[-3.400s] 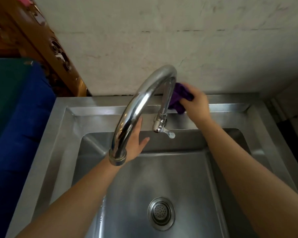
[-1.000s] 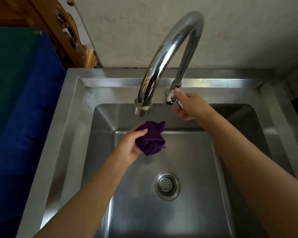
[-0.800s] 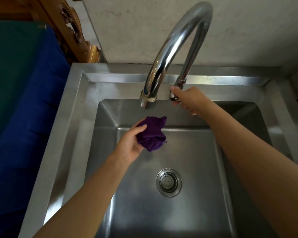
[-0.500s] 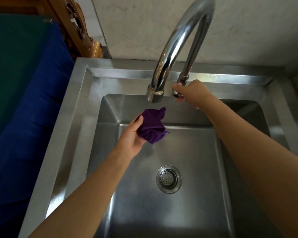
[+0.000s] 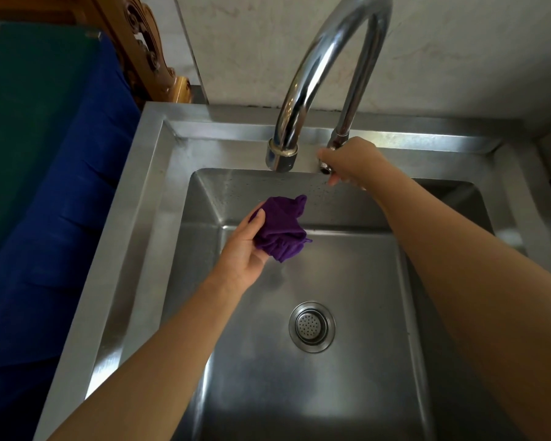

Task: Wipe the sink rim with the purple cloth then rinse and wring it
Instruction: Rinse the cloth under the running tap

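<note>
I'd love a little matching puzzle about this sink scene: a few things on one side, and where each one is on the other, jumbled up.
Things:
1. purple cloth
2. right hand
3. drain strainer
4. spout mouth

Places:
A. set in the floor of the sink
B. gripping the tap handle
C. bunched in the left hand
D. hanging over the basin's back edge

Pairs: 1-C, 2-B, 3-A, 4-D.

The left hand (image 5: 240,249) holds the bunched cloth (image 5: 282,230) over the sink (image 5: 134,218), under the spout (image 5: 282,154). The right hand (image 5: 352,162) grips the tap handle (image 5: 325,168).
</note>
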